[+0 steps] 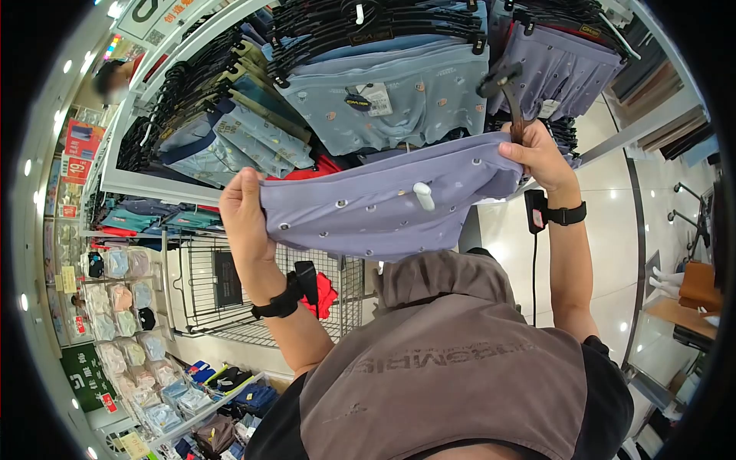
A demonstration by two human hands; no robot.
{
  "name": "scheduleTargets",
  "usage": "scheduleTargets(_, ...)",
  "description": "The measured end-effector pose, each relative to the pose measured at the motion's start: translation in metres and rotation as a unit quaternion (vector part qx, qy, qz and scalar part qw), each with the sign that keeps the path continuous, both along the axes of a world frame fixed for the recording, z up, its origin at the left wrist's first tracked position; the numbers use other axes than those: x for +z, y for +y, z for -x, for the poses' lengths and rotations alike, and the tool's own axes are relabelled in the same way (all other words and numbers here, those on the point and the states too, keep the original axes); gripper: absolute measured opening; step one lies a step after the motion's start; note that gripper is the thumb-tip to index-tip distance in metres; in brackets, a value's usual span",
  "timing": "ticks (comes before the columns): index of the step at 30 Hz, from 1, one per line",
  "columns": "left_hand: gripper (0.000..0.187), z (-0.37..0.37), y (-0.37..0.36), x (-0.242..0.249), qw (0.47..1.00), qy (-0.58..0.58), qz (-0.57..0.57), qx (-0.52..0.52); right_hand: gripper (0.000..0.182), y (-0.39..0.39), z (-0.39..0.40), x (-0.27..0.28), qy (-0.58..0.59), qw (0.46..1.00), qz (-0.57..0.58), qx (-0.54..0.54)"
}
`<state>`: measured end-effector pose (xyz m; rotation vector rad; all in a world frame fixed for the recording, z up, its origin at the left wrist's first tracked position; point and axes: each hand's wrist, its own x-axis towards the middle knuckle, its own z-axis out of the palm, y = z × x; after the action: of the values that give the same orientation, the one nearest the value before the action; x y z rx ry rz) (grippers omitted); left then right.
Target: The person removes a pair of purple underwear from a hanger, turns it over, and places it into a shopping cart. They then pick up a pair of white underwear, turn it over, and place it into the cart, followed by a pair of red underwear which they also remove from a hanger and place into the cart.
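A pair of lavender boxer briefs (368, 211) with small scattered prints is stretched by its waistband between my two hands. My left hand (247, 211) pinches the waistband's left end, thumb on the near side. My right hand (540, 157) grips the other end, thumb pressed on the fabric. A dark plastic hanger (512, 103) with a clip sticks up from my right hand; the rest of it is hidden. A white security tag (423, 196) shows against the front of the briefs. Just beyond them hang light blue printed boxer briefs (391, 96) on a rack.
More lavender briefs (563, 69) hang at the upper right, and patterned ones (245, 134) at the left. A wire shopping cart (207, 291) with a red item (322, 295) stands below my left arm. Packaged goods (123, 307) line the left wall. A person (115, 77) is at the upper left.
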<state>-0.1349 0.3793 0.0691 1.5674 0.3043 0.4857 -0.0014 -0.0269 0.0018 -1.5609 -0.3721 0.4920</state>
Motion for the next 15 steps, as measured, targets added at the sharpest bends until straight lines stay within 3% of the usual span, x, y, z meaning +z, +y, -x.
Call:
scheduleTargets(2,0.029,0.005,-0.008,-0.006,0.992,-0.008,0.086,-0.090,0.027,-0.001,0.001,-0.002,0.011,1.000,-0.011,-0.014)
scheduleTargets(5,0.032,0.016,-0.010,-0.014,0.986,0.034,0.075,-0.144,0.026,-0.013,0.001,-0.014,0.033,0.998,-0.036,-0.041)
scheduleTargets(7,0.022,0.018,-0.017,-0.016,0.985,0.017,0.101,-0.137,0.025,-0.024,0.002,-0.022,0.046,0.997,-0.045,-0.047)
scheduleTargets(9,0.019,0.021,-0.028,-0.010,0.988,0.015,0.040,-0.147,0.024,-0.026,0.008,-0.026,0.058,0.996,-0.035,-0.064)
scheduleTargets(11,0.017,0.020,-0.037,-0.005,0.991,0.005,0.022,-0.134,0.025,-0.023,0.012,-0.025,0.079,0.992,0.093,-0.016)
scheduleTargets(15,0.015,0.005,-0.049,-0.007,0.954,-0.065,-0.236,-0.171,0.026,0.005,0.017,-0.032,-0.040,0.976,0.203,-0.065)
